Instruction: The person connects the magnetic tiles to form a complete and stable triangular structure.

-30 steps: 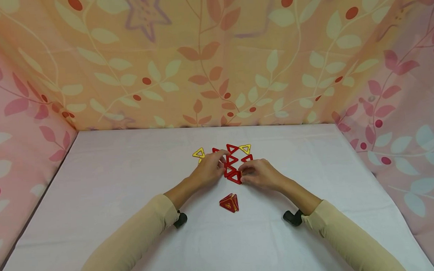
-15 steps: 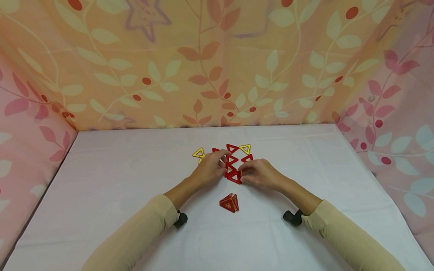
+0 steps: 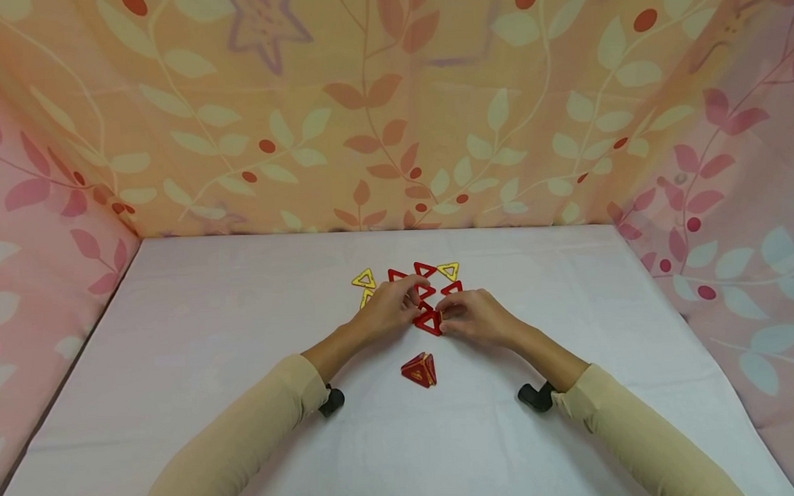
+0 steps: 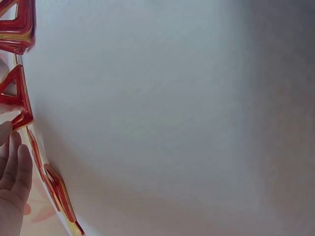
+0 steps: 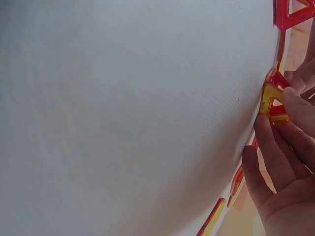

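In the head view my left hand and right hand meet over a cluster of red triangular magnetic tiles. Between them stands a red triangular tile; the left wrist view shows my thumb at the lower corner of a red tile. With thumb and fingers my right hand pinches a yellow triangular tile, held against red tile pieces. Left fingertips touch the red side across from it. Several red tiles lie just beyond the hands, partly covered by my left fingers.
A red tile pyramid stands on the white tabletop, nearer than the hands. Yellow triangular tiles lie left of the cluster, another yellow tile at back right beside a red tile. Patterned cloth walls the far side.
My left hand has shifted slightly to the right over the red tiles, uncovering more of the red and yellow tiles at its left. The right hand stays in place.
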A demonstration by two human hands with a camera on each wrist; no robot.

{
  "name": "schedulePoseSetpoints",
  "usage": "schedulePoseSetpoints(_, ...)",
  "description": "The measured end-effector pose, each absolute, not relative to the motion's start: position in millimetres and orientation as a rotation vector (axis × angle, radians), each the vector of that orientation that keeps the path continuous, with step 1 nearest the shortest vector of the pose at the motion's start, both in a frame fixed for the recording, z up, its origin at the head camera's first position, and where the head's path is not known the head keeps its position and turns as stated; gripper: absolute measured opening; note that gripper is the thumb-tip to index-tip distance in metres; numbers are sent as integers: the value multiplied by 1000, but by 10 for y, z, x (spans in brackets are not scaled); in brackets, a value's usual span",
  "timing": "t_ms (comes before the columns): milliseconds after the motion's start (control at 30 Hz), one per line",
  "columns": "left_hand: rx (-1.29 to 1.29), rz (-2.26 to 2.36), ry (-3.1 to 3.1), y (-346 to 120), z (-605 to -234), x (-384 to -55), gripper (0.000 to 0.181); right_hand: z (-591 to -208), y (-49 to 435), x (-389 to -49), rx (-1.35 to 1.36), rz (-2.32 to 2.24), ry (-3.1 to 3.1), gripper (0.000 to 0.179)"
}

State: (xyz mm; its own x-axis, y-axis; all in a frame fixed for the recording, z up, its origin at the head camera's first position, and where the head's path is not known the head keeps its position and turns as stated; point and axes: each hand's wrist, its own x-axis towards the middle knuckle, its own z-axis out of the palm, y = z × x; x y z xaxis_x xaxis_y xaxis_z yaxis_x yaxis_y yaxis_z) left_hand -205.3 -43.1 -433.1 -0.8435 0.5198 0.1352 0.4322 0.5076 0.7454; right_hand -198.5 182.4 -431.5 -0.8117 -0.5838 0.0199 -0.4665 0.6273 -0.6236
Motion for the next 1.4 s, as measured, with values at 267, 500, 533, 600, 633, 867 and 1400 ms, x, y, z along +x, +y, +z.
schedulePoseSetpoints(267,835,1239,2626,-422,-4314,-2038,43,-4316,1822,-1993,-861,-966,2650,28)
schedulePoseSetpoints(500,813,1223,2613,-410,-4316,-2024,43,-4323,1828,-1997,-855,-995,2627,30)
schedulePoseSetpoints(533,811,1222,2610,-408,-4316,-2022,43,-4324,1827,-1999,-852,-1001,2623,30)
schedulePoseSetpoints(600,814,1222,2608,-408,-4314,-2018,43,-4325,1823,-2001,-848,-1014,2613,31)
schedulePoseSetpoints(633,817,1220,2608,-408,-4314,-2017,43,-4321,1821,-2001,-847,-1023,2606,31)
schedulePoseSetpoints(867,837,1218,2607,-401,-4309,-2002,42,-4307,1805,-2001,-828,-1036,2589,32)
schedulePoseSetpoints(1400,852,1176,2609,-373,-4307,-1987,42,-4281,1772,-2000,-818,-977,2620,30)
